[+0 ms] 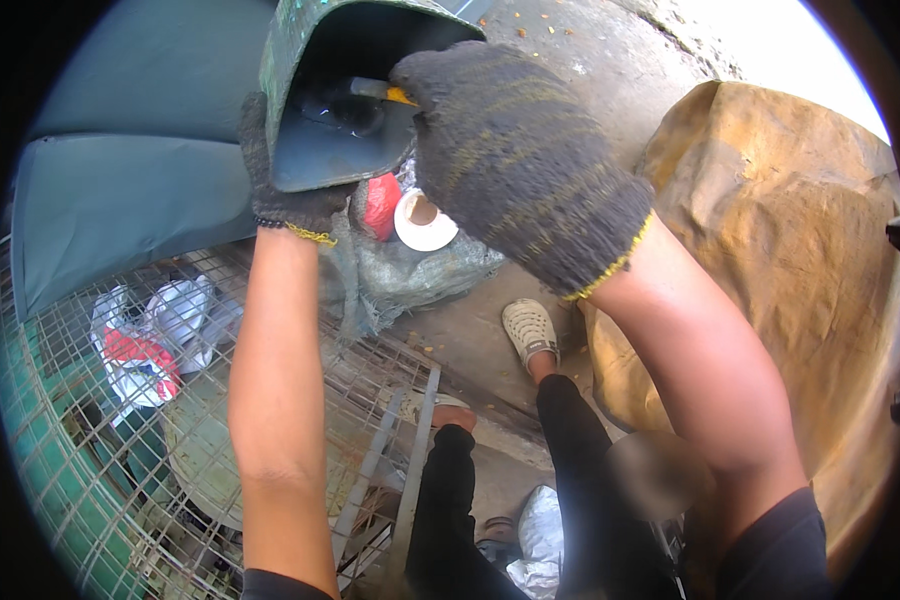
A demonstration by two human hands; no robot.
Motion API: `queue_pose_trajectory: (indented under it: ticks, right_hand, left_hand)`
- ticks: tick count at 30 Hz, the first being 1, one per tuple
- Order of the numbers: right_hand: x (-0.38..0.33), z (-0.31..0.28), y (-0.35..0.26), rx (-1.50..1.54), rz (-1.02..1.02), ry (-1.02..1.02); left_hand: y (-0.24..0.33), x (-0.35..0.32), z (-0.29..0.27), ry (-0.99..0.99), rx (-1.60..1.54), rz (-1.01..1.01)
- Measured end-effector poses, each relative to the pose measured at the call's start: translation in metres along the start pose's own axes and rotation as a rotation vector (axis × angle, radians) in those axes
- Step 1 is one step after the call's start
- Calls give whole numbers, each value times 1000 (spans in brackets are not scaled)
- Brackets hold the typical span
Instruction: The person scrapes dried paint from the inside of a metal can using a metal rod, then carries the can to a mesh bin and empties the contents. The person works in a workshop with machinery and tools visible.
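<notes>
Tilted at the top, an angular green bin (315, 172) turns its dark mouth toward me. My left hand (270, 185), in a dark knitted glove, is closed on its lower left side. My right hand (520, 150), in a similar glove with yellowish stripes, is at the right of the mouth. Its fingers pinch a short orange and pale grey piece (385, 92) that points into the bin; its kind is unclear. Deeper inside lies something dark and shiny that I cannot make out. My right fingertips are partly hidden.
Below the bin, a white roll (426, 222) and a red packet (378, 207) top a pale sack (415, 268). A wire mesh rack (80, 390) with white and red plastic bags (145, 350) stands left, beneath grey-green sheeting (130, 215). A brown tarp-covered heap (770, 230) rises right.
</notes>
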State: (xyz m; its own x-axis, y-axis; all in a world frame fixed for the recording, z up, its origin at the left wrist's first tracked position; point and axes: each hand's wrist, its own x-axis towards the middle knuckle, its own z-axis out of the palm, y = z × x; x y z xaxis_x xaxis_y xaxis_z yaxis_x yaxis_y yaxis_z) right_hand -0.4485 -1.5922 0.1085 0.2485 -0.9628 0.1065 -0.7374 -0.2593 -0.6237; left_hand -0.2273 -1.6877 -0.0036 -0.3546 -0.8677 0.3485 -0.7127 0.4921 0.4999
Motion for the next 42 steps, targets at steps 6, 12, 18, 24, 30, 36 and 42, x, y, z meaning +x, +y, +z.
queue_pose_trajectory:
  ticks: [6, 12, 18, 24, 30, 36, 42]
  right_hand:
    - [-25, 4, 4, -94, -107, 236]
    - [1, 15, -1, 269, 78, 204]
    - [35, 65, -4, -33, -1, 110]
    - [47, 47, 8, -365, -177, -125]
    - [34, 67, 34, -336, -153, -41]
    - [15, 59, 42, -300, -62, -259]
    - [13, 45, 46, -199, 81, -490]
  left_hand:
    - [-11, -7, -7, 13, -12, 18]
    - [-32, -19, -1, -13, -301, -48]
    - [-33, -21, -10, -78, -104, -69]
    - [-6, -14, -18, 18, -1725, -813]
    - [-5, -8, -10, 98, -1589, -941]
    - [-2, -17, -5, -343, -1766, -587]
    - [-3, -20, 4, -407, -1293, -486]
